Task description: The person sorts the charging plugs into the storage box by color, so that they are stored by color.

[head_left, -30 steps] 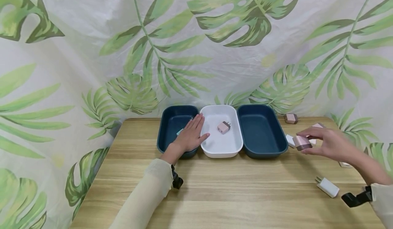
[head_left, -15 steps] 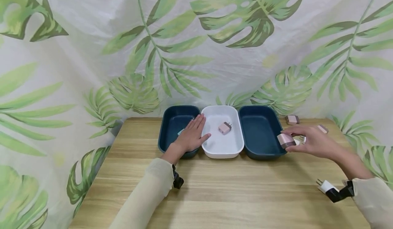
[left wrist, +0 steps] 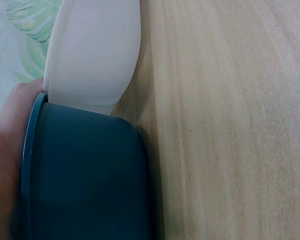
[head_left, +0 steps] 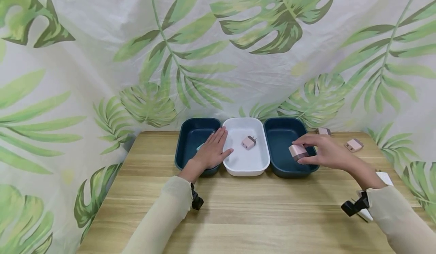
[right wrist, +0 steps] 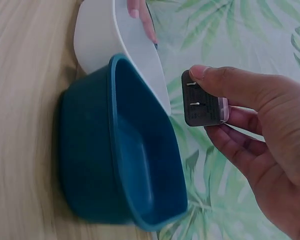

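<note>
My right hand pinches a pink and dark brown charger plug between thumb and fingers, over the right dark blue bin. In the right wrist view the two metal prongs of the held charger plug show, above the opening of the blue bin. My left hand lies with straight fingers across the rim between the left dark blue bin and the white bin. Another pink charger plug lies inside the white bin. A small light-blue thing in the left bin is mostly hidden by my left hand.
Two more pink charger plugs, one at the back edge and one farther right, lie on the wooden table. White chargers lie near my right forearm, partly covered by it. A leaf-patterned cloth hangs behind.
My right hand has carried the pink charger plug leftward from the table's right side to above the right blue bin. The left hand has stayed in place.
</note>
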### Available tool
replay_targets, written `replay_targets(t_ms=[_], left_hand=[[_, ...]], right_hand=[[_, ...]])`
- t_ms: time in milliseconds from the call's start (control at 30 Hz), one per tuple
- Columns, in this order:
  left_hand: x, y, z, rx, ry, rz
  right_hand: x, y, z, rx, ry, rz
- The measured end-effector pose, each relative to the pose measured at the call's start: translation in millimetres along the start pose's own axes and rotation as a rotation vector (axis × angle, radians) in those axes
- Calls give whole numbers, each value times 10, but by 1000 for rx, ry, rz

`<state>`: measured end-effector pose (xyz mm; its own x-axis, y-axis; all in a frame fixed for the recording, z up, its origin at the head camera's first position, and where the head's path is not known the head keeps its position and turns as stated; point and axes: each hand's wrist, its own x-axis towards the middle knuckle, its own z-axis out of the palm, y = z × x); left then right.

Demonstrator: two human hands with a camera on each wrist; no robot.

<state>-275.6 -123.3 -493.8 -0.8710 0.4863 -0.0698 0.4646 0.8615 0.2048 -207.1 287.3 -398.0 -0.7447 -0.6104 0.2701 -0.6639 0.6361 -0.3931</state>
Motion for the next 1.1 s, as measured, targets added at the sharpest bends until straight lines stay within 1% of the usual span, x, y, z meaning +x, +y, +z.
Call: replay_targets(t_ms=[133,233,467,633,700,967,1100], left_hand=[[14,-7,13,2,-6,-9],[17,-4,9,3,-10,-13],[19,-17,24,0,-1,-10],[15,-30,62,-4,18,-4],[12,-30,69,-5,23,-3],[-7,-4,42,-2,18,-2],[7,0,44,0,13,-6]], right_hand=[[102,-23,52,36,-5,-8],[167,-30,94,38,1,-8],[287,6,245,81,4,25],[382,7,345,121,29,-7],[426,-4,378,135,32,-8],[587,-54,504,211,6,28],[655,-57,570,224,1,43]])
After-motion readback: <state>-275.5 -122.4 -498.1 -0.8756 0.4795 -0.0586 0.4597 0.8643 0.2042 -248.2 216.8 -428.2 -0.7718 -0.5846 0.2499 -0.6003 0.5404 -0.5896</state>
